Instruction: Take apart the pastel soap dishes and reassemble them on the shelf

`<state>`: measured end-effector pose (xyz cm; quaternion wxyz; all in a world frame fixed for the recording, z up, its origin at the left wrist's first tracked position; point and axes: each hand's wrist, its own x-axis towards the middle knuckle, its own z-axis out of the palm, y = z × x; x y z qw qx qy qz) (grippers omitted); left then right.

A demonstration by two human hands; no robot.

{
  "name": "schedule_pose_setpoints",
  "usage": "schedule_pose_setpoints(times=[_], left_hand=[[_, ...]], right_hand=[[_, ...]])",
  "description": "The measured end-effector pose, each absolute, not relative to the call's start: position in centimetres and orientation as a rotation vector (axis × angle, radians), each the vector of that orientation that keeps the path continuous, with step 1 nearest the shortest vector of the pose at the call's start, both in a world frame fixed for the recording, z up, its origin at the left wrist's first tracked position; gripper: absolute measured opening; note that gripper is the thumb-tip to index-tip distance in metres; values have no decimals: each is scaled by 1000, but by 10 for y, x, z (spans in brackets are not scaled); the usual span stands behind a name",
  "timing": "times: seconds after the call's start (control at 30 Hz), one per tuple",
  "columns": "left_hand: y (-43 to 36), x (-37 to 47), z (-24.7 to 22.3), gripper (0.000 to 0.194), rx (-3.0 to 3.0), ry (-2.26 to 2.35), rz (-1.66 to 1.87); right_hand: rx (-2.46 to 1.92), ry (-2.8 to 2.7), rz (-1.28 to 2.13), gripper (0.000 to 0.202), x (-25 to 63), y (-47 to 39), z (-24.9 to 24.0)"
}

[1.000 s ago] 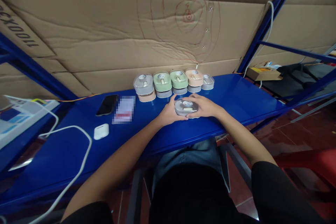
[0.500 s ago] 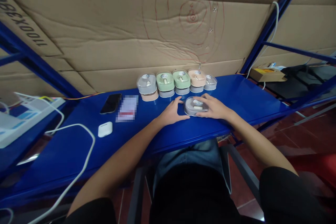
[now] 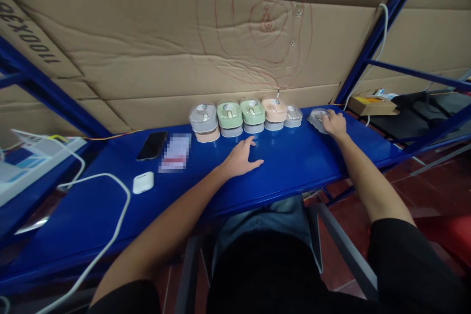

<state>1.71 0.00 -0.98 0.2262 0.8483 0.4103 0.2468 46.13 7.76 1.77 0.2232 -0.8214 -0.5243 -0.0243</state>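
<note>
My right hand (image 3: 335, 124) is at the right part of the blue table, its fingers closed on a small grey box with a clear top (image 3: 317, 118). Motion blurs the box, and my fingers hide its right side. My left hand (image 3: 241, 158) rests on the tabletop with thumb and fingers apart, holding nothing. Behind it stands a row of similar lidded boxes: a grey one (image 3: 203, 117) on a peach one, two green ones (image 3: 229, 114) on grey ones, a peach one (image 3: 274, 109) on a grey one, and a single grey box (image 3: 293, 117) at the right end.
To the left lie a black phone (image 3: 152, 146), a blurred-out flat item (image 3: 175, 153) and a white earbud case (image 3: 143, 183). A white cable (image 3: 123, 211) crosses the table's left part. Cardboard (image 3: 147, 34) backs the table, and blue frame posts (image 3: 362, 66) rise at the sides.
My right hand has carried the grey box from in front of my left hand to the far right of the table. My left hand has stayed in nearly the same place.
</note>
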Motion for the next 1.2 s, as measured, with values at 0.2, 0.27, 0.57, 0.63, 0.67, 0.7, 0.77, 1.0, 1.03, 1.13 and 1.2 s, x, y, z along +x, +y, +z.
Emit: schedule_pose_setpoints(times=[0.2, 0.27, 0.57, 0.63, 0.67, 0.7, 0.77, 1.0, 1.03, 1.13, 1.2], left_hand=[[-2, 17, -7, 94, 2346, 1142, 655], [-2, 18, -7, 94, 2351, 1147, 645], [-1, 20, -7, 92, 2399, 1177, 595], [-1, 20, -6, 92, 2403, 1176, 585], [-1, 20, -6, 92, 2405, 1177, 582], [-1, 20, -6, 92, 2408, 1179, 580], [-1, 19, -7, 91, 2418, 1182, 581], [-1, 19, -8, 87, 2430, 1159, 607], [-1, 19, -8, 87, 2430, 1159, 605], [-1, 19, -6, 86, 2436, 1163, 603], [-2, 19, -5, 86, 2441, 1165, 605]], right_hand=[[-2120, -1293, 64, 64, 441, 132, 8], [-2062, -1253, 74, 66, 436, 140, 0], [-1865, -1298, 38, 93, 440, 146, -13], [-1775, -1426, -115, 93, 435, 140, -7], [-1714, -1540, -202, 90, 430, 135, -3], [-1649, -1676, -279, 87, 422, 131, 1], [-1555, -1944, -337, 81, 404, 122, 7], [-1581, -2259, -222, 72, 360, 105, 23], [-1604, -2242, -231, 73, 360, 103, 26], [-1712, -2125, -290, 73, 359, 96, 35], [-1799, -2035, -317, 73, 356, 92, 36]])
